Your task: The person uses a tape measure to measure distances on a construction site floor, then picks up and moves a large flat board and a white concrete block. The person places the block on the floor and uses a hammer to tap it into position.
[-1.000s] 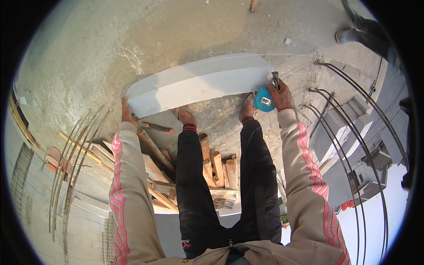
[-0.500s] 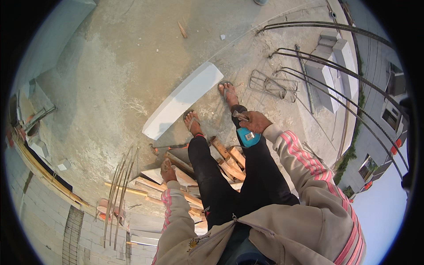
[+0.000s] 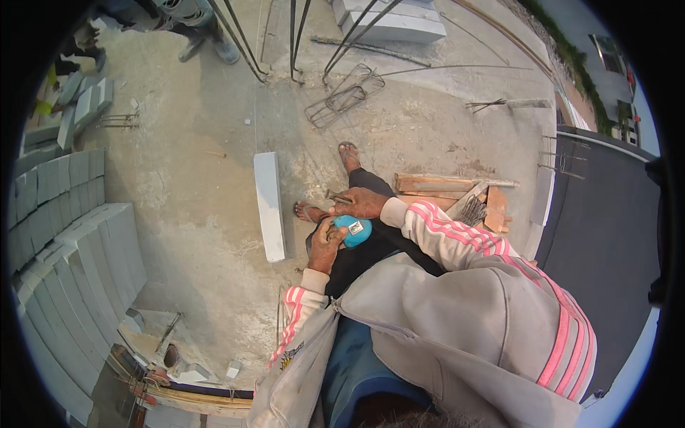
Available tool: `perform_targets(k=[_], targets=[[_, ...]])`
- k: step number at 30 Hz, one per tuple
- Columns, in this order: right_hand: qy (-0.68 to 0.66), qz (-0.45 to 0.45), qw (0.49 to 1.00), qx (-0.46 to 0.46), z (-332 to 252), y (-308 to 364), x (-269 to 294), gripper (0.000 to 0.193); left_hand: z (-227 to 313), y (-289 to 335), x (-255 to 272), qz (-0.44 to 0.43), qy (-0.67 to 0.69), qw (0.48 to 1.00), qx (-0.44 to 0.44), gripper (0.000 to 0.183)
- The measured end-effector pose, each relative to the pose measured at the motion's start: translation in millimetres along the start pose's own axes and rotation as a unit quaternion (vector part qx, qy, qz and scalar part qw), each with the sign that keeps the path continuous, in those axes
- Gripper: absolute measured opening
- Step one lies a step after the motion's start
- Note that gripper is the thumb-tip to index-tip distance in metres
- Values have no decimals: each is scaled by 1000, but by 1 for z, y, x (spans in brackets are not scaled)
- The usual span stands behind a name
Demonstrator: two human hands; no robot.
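My right hand [image 3: 366,205] is closed round a short brown rod-like piece [image 3: 337,197], whose ends stick out beyond the fingers; I cannot make out its exact kind. Just below it is a rounded teal case [image 3: 354,232] with a square white label. The fingers of my left hand [image 3: 325,248] are curled against the left side of this case and grip it. Both hands work close together over my dark trousers. A long pale block [image 3: 269,207] lies on the concrete to the left of my feet.
Wooden offcuts [image 3: 457,191] lie to the right. Upright rebar [image 3: 294,43] and a bent wire frame [image 3: 346,96] are ahead. Stacked grey blocks [image 3: 93,250] stand at the left. Another person's boots [image 3: 227,48] show at the upper left. A dark wall [image 3: 599,214] rises at the right.
My view has turned to the right. My left hand has come up from beside my leg to the teal case, and my right hand still holds the brown piece.
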State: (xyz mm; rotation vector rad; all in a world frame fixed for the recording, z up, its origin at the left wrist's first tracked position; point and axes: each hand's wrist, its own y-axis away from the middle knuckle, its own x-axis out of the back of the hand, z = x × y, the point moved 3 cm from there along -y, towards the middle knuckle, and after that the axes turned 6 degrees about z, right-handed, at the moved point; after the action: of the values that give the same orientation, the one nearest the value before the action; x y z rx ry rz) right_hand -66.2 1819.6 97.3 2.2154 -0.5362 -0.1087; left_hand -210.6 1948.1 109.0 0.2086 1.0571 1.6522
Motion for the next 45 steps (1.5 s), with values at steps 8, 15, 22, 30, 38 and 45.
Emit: perform_targets(k=[8, 15, 22, 30, 38, 45], targets=[[107, 132, 971, 168, 12, 108, 62, 79, 34, -19, -79, -47, -223, 974, 6, 41], [115, 177, 966, 152, 57, 157, 143, 91, 69, -55, -205, -76, -155, 978, 115, 33], [-271, 17, 957, 99, 57, 176, 220, 72, 115, -68, -256, -85, -187, 975, 87, 43], [-532, 18, 832, 157, 29, 164, 262, 69, 163, -109, -258, -29, -83, 994, -72, 64], [-469, 7, 878, 89, -1, 126, 268, 69, 174, -132, -256, -53, -201, 975, -73, 71], [-286, 112, 951, 25, -36, 105, 268, 72, 180, -129, -218, -35, -36, 998, -40, 57]])
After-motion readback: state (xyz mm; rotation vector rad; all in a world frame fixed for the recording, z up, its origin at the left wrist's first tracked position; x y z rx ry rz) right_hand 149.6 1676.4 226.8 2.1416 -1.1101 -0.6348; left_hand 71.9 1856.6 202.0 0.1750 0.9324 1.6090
